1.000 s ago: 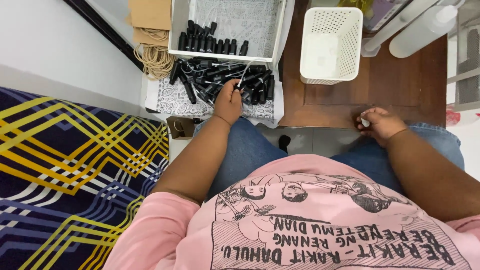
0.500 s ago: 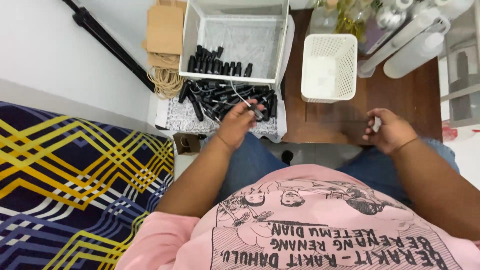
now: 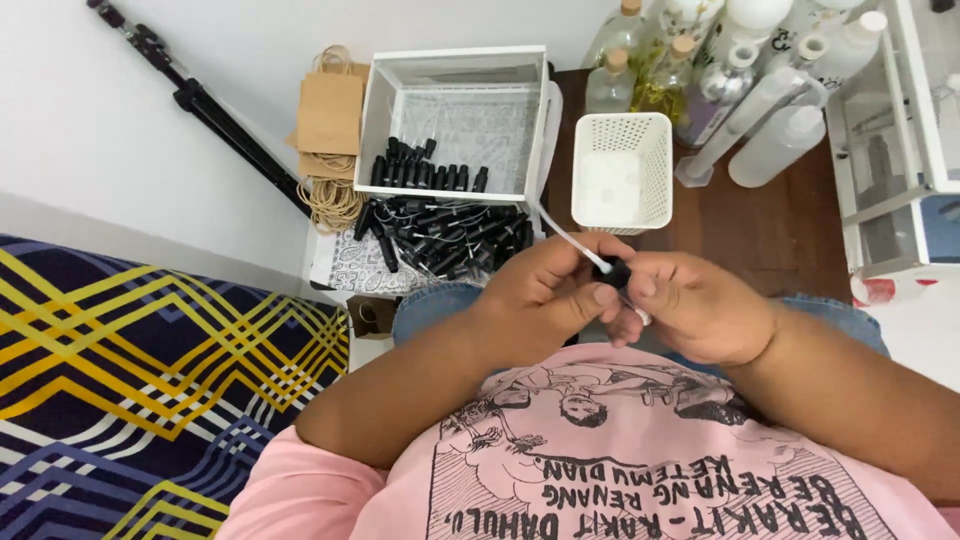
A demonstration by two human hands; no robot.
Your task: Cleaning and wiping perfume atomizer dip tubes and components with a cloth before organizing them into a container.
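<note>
My left hand (image 3: 555,285) and my right hand (image 3: 695,305) meet in front of my chest, above my lap. Between their fingertips sits a small black sprayer cap (image 3: 614,272) with a thin white tube (image 3: 568,238) running up and left from it. Both hands pinch this piece; a small white part shows under the right thumb. Beyond the hands lies a loose pile of black sprayer caps (image 3: 445,235) on a patterned sheet. Behind it stands a white box (image 3: 380,110) with a row of black caps (image 3: 425,170) inside.
A white perforated basket (image 3: 622,170) stands on the brown wooden floor at right of the box. Glass and plastic bottles (image 3: 740,90) crowd the back right. Brown paper bags and twine coils (image 3: 330,150) lie left. A black tripod leg (image 3: 215,120) leans on the wall. A patterned blanket (image 3: 130,400) covers the left.
My left hand lifted from the cap pile with a capped tube and came back to my lap. My right hand moved in from the right knee to meet it.
</note>
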